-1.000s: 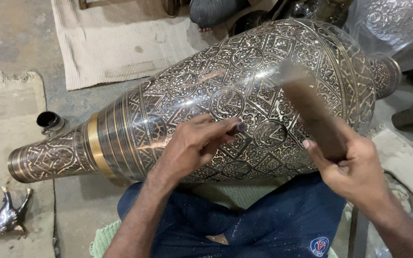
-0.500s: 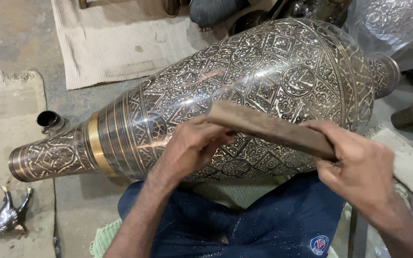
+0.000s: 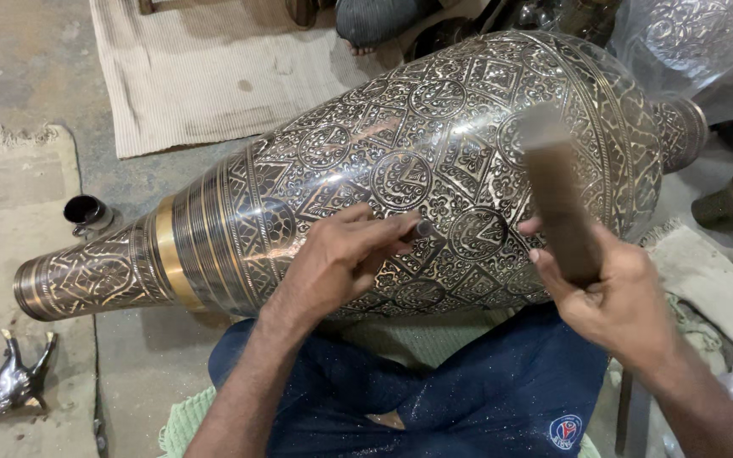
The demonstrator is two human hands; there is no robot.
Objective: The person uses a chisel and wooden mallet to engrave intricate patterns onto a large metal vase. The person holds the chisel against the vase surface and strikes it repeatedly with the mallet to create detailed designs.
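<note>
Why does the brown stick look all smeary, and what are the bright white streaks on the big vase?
Head view: the wooden stick in the right hand is motion-blurred, especially its top end; the left hand and its small punch look sharp; the white streaks are glare on the shiny engraved vase.

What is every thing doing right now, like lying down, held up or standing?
Big engraved vase: lying on its side across the lap.
Small chisel: held in left hand, tip against the vase.
Wooden mallet: raised in right hand, blurred.
Small dark cup: upright on the floor.
</note>
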